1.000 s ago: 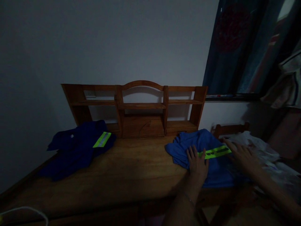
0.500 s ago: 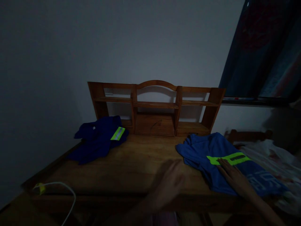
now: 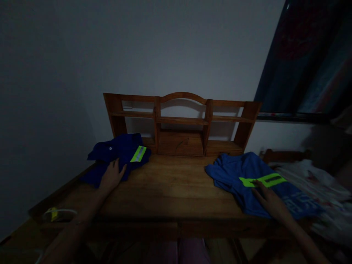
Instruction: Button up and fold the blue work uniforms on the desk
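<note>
A dark blue garment (image 3: 123,146) with a yellow and silver reflective strip lies bunched at the left of the wooden desk (image 3: 178,187). Over its near part is my left hand (image 3: 112,174), fingers spread; whether it presses on the cloth I cannot tell. To the right, a lighter blue shirt (image 3: 233,174) with a yellow-green band and pale lettering lies loosely spread out. My right hand (image 3: 269,200) rests on this shirt beside the band, its fingers apart and nothing gripped in them.
A wooden shelf unit (image 3: 181,121) stands along the back of the desk against the wall. At the front left corner is a white cable (image 3: 66,211) with a yellow tag (image 3: 54,213). Pale patterned cloth (image 3: 330,190) lies at the right, below a dark window (image 3: 302,55).
My left hand has moved left from the middle of the desk to the dark blue garment. My right hand stays on the lighter shirt. The view has shifted slightly.
</note>
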Demonstrator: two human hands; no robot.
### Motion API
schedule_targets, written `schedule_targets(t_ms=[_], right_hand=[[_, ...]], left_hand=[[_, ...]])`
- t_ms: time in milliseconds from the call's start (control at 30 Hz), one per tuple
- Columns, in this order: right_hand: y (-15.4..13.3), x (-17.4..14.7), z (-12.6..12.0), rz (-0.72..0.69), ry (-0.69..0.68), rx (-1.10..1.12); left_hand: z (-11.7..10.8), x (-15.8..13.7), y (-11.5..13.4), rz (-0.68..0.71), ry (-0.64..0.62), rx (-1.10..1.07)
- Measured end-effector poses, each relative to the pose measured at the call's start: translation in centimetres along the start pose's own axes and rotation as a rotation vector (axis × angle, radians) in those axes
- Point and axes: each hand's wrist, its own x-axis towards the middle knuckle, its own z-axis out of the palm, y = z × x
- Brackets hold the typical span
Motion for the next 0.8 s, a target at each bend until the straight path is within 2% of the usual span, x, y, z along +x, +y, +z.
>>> schedule_targets(t_ms=[67, 200, 633, 800], right_hand=[[-0.1, -0.1, -0.1, 0.005, -0.007, -0.005], [0.1, -0.1, 0.0, -0.069, -0.03, -0.007], [1.4, -0.1, 1.1, -0.058, -0.053, -0.053], [2.1, 0.0, 1.5, -0.07, -0.053, -0.061]], left_hand=[[1.0, -0.3, -0.3, 0.019, -0.004, 0.031], [1.9, -0.3, -0.6, 0.045, 0.004, 0.096], [1.8, -0.2, -0.1, 0.021, 0.003, 0.099], [0.5, -0.6, 0.9, 0.031, -0.01, 0.1]])
